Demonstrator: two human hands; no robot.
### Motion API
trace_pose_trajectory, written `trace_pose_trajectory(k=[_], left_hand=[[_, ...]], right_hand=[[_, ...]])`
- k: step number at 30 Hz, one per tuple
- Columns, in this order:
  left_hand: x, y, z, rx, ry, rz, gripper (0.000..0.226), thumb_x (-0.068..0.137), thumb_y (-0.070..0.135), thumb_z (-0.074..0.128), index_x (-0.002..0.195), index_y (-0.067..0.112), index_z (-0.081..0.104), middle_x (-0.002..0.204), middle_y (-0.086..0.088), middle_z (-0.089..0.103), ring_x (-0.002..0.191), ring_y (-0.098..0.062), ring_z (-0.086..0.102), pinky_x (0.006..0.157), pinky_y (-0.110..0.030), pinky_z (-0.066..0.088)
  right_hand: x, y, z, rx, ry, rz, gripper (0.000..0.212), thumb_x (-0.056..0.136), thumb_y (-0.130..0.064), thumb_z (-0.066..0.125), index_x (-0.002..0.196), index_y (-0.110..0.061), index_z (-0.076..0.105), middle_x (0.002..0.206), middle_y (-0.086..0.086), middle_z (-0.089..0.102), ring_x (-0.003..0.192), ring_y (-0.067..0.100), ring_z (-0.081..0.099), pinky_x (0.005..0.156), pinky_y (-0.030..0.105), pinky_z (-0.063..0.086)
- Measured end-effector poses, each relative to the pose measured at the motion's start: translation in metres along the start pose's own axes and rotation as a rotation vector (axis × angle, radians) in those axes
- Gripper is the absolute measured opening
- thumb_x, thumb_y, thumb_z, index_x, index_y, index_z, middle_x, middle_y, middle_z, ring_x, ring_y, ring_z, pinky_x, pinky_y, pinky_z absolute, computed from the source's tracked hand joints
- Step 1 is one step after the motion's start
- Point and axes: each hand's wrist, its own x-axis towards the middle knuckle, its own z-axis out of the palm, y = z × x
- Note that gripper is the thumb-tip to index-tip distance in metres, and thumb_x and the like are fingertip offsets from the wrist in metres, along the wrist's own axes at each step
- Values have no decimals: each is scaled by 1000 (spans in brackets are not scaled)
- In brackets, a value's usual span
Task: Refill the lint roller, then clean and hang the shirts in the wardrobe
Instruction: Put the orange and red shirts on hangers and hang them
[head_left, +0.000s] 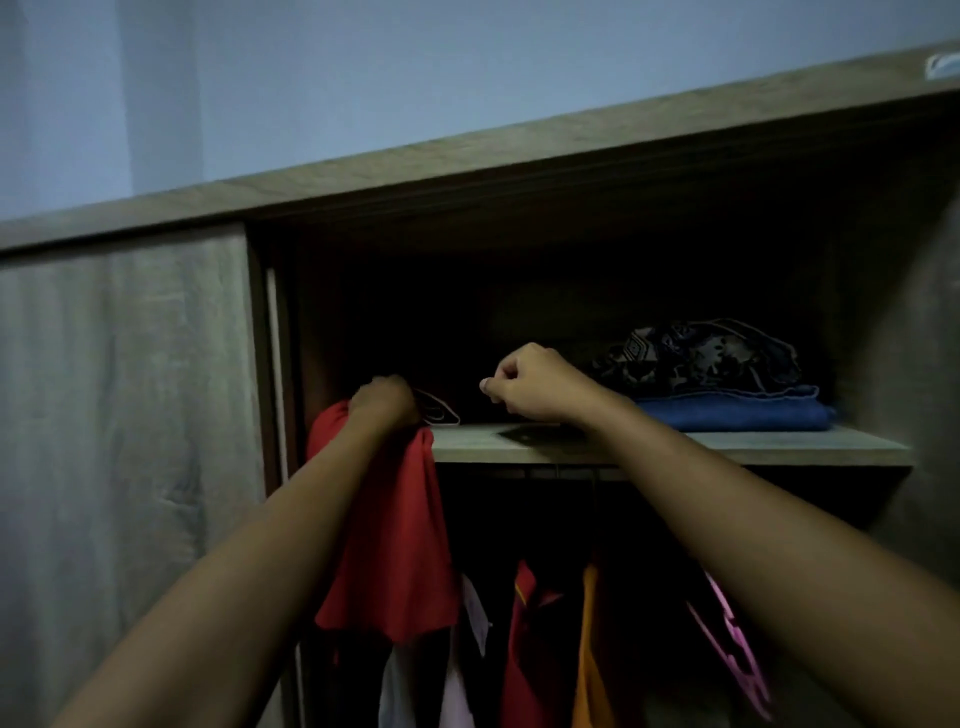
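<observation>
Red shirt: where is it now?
Head view, left side: the red shirt hangs from the left hand at the left end of the wardrobe shelf.

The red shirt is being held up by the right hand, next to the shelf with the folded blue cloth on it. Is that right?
Not quite. The head view shows the left hand gripping the red shirt, not the right hand. The rest holds: it is next to the shelf with the folded blue cloth on it.
</observation>
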Motion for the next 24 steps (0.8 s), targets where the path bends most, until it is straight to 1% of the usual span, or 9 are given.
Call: trace_pose_trajectory(k=[3, 7, 10, 12, 15, 17, 18, 21, 24], left_hand=[[-8, 9, -6, -21, 37, 43, 43, 89, 25, 61, 128, 6, 57, 130, -20, 59, 118, -39, 59, 95, -43, 50], [-40, 16, -7, -6, 130, 197, 35, 85, 27, 64, 115, 10, 63, 119, -20, 64, 109, -41, 62, 88, -42, 51], [-72, 18, -6, -47, 237, 351, 24, 85, 26, 61, 107, 15, 65, 110, -14, 68, 105, -38, 63, 82, -41, 49], [-90, 17, -5, -94, 305, 447, 26, 84, 22, 61, 109, 16, 66, 107, -11, 68, 103, -34, 63, 80, -38, 48], [-107, 13, 1, -163, 363, 594, 39, 80, 17, 63, 119, 15, 67, 108, -10, 67, 101, -31, 63, 83, -36, 47], [-112, 10, 4, -167, 354, 660, 47, 78, 15, 65, 124, 13, 65, 111, -10, 65, 103, -30, 62, 87, -34, 46], [-114, 9, 5, -172, 338, 679, 50, 77, 15, 65, 127, 13, 63, 113, -10, 64, 105, -30, 61, 89, -33, 45], [-123, 4, 0, -245, 251, 703, 58, 77, 16, 64, 135, 12, 58, 123, -9, 62, 114, -25, 58, 96, -22, 38], [-130, -2, -12, -423, 122, 671, 55, 83, 21, 73, 136, 18, 57, 126, 1, 62, 112, -10, 57, 88, 1, 31]], right_hand=[[22, 6, 5, 20, -8, 69, 36, 93, -44, 58, 90, -9, 67, 78, 6, 66, 60, 18, 57, 50, 27, 44], [37, 6, 11, 77, 2, 189, 61, 93, -60, 46, 114, -5, 60, 87, 12, 62, 72, 26, 63, 56, 34, 52], [44, 0, 15, 126, -51, 209, 65, 96, -62, 35, 126, -10, 58, 116, 16, 62, 104, 32, 62, 75, 32, 49], [47, -3, 19, 193, -109, 215, 63, 97, -59, 33, 126, -10, 60, 122, 14, 63, 115, 31, 60, 82, 27, 43], [52, -3, 22, 309, -258, 279, 53, 93, -60, 45, 106, -13, 66, 103, 10, 72, 90, 25, 70, 71, 24, 55], [50, -6, 20, 286, -373, 337, 41, 93, -54, 52, 88, -15, 65, 77, 6, 71, 68, 21, 69, 51, 19, 53], [50, -6, 19, 229, -394, 348, 37, 93, -51, 54, 84, -16, 64, 72, 5, 68, 65, 21, 66, 48, 19, 49], [49, -5, 18, 98, -318, 330, 28, 95, -36, 54, 75, -19, 60, 72, 4, 60, 58, 16, 55, 48, 20, 43], [47, 0, 20, 144, -153, 242, 15, 89, -24, 62, 80, -13, 66, 77, 7, 66, 65, 19, 59, 59, 26, 46]])
